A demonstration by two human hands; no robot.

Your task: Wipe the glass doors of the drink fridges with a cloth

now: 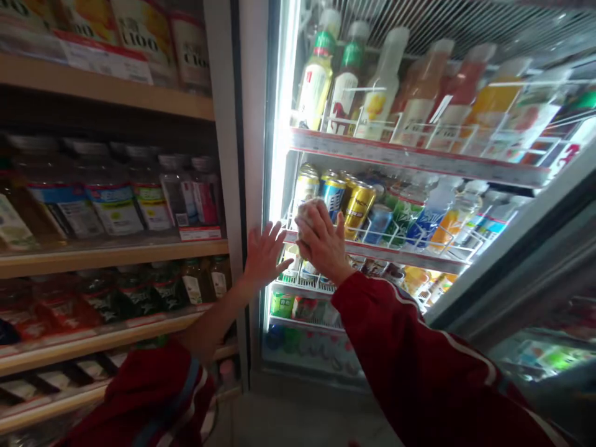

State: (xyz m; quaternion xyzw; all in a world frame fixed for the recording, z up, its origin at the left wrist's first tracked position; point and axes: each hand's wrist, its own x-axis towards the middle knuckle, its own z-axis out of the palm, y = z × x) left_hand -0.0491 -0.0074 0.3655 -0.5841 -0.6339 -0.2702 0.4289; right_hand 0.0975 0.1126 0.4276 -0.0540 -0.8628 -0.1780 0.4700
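Observation:
Just inside a lit drinks fridge, my right hand (pixel 322 241) is raised in front of the middle shelf, its fingers curled and closed; whatever they hold, if anything, is hidden. Right behind it stands a pale can (pixel 307 180) with a gold-coloured top. A blue and yellow can (pixel 332 194) and a gold can (pixel 359 205) are close to its right. My left hand (pixel 264 256), open with fingers spread, is by the fridge's left frame (pixel 255 186); I cannot tell whether it touches it. Nothing shows in that hand.
The fridge door (pixel 521 261) stands open on the right. Tall juice bottles (pixel 372 108) line the upper shelf behind wire rails. To the left is a wooden rack (pixel 107 257) with rows of bottles (pixel 114 198). Lower fridge shelves hold more drinks.

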